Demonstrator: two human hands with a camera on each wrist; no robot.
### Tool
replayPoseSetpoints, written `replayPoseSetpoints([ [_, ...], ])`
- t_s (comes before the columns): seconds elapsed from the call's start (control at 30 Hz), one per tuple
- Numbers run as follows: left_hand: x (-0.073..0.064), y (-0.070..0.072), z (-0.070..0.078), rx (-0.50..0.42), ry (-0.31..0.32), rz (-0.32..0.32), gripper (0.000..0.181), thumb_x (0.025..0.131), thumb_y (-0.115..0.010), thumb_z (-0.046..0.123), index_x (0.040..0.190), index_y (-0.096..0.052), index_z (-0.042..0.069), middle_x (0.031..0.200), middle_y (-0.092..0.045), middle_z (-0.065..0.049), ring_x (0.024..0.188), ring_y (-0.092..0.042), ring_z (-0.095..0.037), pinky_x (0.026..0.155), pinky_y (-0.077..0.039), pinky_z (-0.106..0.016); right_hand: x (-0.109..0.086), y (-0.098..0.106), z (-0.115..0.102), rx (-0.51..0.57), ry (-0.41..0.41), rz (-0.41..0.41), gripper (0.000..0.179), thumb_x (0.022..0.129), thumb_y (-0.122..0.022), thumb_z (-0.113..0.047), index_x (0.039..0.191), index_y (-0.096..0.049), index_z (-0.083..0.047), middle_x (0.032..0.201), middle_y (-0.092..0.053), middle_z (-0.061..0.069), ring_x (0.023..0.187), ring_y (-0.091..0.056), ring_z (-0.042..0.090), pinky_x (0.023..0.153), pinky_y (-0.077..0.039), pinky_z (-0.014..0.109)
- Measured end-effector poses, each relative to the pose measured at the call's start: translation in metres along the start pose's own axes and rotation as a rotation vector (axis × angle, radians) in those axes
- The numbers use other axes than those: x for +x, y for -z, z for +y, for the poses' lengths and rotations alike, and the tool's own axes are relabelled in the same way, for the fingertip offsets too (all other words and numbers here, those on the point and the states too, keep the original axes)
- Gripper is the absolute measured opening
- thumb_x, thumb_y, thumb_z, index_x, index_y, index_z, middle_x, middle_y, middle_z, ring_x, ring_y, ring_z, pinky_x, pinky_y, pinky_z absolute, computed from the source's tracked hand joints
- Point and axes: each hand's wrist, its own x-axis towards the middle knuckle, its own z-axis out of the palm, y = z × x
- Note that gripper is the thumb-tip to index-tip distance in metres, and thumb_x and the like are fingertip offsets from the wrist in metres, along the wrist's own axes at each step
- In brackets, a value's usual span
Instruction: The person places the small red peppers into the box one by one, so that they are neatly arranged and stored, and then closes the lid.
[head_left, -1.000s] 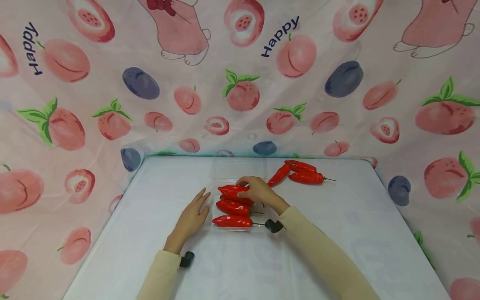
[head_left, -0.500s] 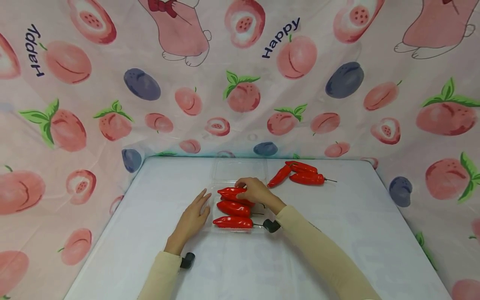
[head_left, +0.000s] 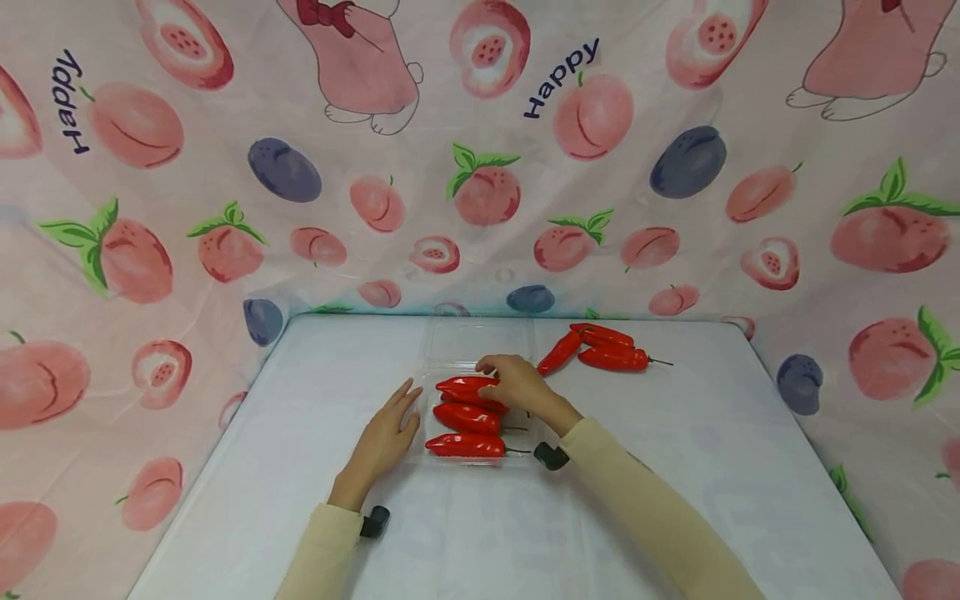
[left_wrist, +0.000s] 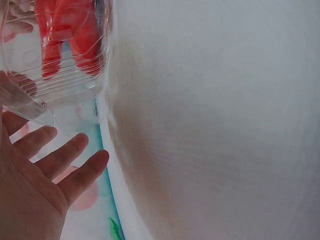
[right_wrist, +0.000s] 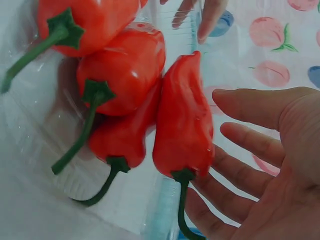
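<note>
Several red peppers with green stems lie side by side in a clear plastic container (head_left: 480,461). My right hand (head_left: 517,385) is over its back right part, beside the rearmost pepper (head_left: 459,386). In the right wrist view that pepper (right_wrist: 182,117) leans on its neighbour (right_wrist: 117,135); the thumb is apart from it and the extended fingers reach behind it. My left hand (head_left: 384,433) lies at the container's left side with fingers spread. Up close, the left fingertips (left_wrist: 80,145) are near the ribbed plastic wall (left_wrist: 75,90); whether they touch is unclear.
The transparent lid (head_left: 480,340) lies folded back behind the container. Three more red peppers (head_left: 611,358) lie at the back right of the white table (head_left: 645,433). A fruit-print cloth (head_left: 420,208) hangs behind and around the table.
The rearmost pepper has settled slightly lower in the container. My right hand has shifted slightly to the right of it. The left hand stays in place.
</note>
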Motion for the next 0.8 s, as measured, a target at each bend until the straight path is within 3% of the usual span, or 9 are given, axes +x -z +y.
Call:
replayPoseSetpoints([
  [0.57,0.000,0.000,0.000,0.002,0.006,-0.002,0.049,0.098,-0.055,0.021,0.146,-0.048,0.016,0.160,-0.035,-0.002,0.140,-0.046,-0.032,0.110,-0.042,-0.054,-0.033,0.030,-0.007,0.050,0.082,0.083,0.042,0.088,-0.072,-0.025,0.128,-0.063,-0.017,0.124,-0.067,0.004,0.116,-0.061,0.030,0.091,-0.057,0.044],
  [0.8,-0.001,-0.001,0.000,-0.013,0.008,0.011,0.048,0.098,-0.055,0.019,0.145,-0.050,0.014,0.159,-0.036,-0.002,0.139,-0.046,-0.032,0.110,-0.041,-0.055,-0.043,0.039,-0.007,0.123,0.112,0.090,0.042,0.088,-0.072,-0.024,0.128,-0.063,-0.016,0.125,-0.067,0.005,0.117,-0.061,0.030,0.099,-0.053,0.047],
])
